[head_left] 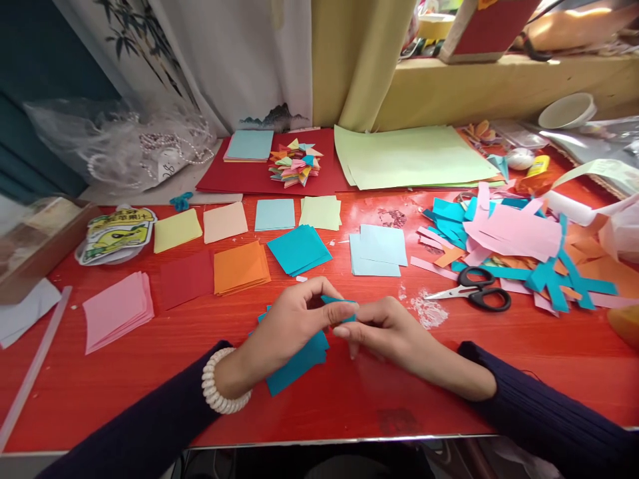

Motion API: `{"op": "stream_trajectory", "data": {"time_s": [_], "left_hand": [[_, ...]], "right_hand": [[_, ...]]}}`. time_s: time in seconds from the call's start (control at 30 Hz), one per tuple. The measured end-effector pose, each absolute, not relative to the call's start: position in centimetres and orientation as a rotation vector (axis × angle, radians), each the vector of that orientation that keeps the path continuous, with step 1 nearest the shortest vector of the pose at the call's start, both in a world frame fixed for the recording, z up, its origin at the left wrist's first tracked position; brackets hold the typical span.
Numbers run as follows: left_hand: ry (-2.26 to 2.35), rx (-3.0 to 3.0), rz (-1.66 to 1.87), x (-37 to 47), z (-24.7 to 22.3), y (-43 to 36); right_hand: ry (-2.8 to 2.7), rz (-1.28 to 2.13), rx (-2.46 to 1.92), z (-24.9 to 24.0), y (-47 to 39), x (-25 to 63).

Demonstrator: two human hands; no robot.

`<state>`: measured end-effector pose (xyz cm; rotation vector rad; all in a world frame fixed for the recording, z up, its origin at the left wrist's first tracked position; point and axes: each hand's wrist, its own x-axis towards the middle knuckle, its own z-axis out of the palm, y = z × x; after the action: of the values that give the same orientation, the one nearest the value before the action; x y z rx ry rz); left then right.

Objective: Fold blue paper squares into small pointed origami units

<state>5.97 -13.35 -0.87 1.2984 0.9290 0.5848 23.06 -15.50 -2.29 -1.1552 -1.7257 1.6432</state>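
A small folded piece of teal paper (328, 300) is pinched between my left hand (292, 322) and my right hand (392, 326), above the front middle of the table. The fingers of both hands meet at it and hide most of its shape. Under my left wrist and palm lie loose teal paper squares (298, 364), partly covered. Just beyond my hands sits a stack of teal squares (299, 250), and a pile of light blue squares (378, 251) is to its right.
Black-handled scissors (472, 291) lie right of my hands, before a heap of paper scraps (514, 229). Orange squares (239, 268), red squares (186, 278) and pink squares (118, 311) stand left. At the back are a folded multicoloured paper piece (295, 163) and green sheets (409, 156).
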Motion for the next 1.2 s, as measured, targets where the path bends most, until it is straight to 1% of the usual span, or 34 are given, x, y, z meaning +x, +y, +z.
{"op": "stream_trajectory", "data": {"time_s": [0.17, 0.33, 0.4, 0.5, 0.57, 0.67, 0.77, 0.83, 0.93, 1.1, 1.2], "left_hand": [[0.924, 1.382, 0.576, 5.9, -0.6, -13.0], [0.931, 1.223, 0.664, 6.1, -0.5, -12.6], [0.941, 1.241, 0.684, 6.0, -0.5, -12.5], [0.972, 1.423, 0.626, 5.5, -0.7, -12.3], [1.025, 1.529, 0.564, 5.1, -1.0, -12.2], [1.083, 1.516, 0.520, 4.9, -1.4, -12.1], [1.043, 1.445, 0.594, 5.3, -1.6, -12.3], [1.000, 1.432, 0.654, 5.6, -1.5, -12.4], [0.952, 1.466, 0.681, 5.4, -1.1, -12.4], [1.074, 1.647, 0.658, 4.9, -0.7, -12.3], [1.189, 1.743, 0.734, 4.9, -0.6, -12.6]], "right_hand": [[-1.731, 1.809, -1.094, -1.9, -15.5, 22.0], [-1.583, 1.619, -1.197, -2.5, -14.9, 21.1], [-1.635, 1.647, -1.167, -2.8, -14.9, 21.2], [-1.668, 1.698, -1.129, -2.8, -14.9, 21.7], [-1.645, 1.659, -1.137, -2.7, -14.9, 22.0], [-1.592, 1.581, -1.160, -2.7, -14.6, 22.2], [-1.457, 1.469, -1.200, -2.8, -14.4, 22.0], [-1.414, 1.471, -1.190, -2.9, -14.5, 21.9], [-1.470, 1.535, -1.143, -3.0, -14.7, 21.9], [-1.608, 1.340, -1.149, -3.0, -14.7, 22.1], [-1.563, 1.441, -1.130, -3.0, -14.8, 22.0]]}}
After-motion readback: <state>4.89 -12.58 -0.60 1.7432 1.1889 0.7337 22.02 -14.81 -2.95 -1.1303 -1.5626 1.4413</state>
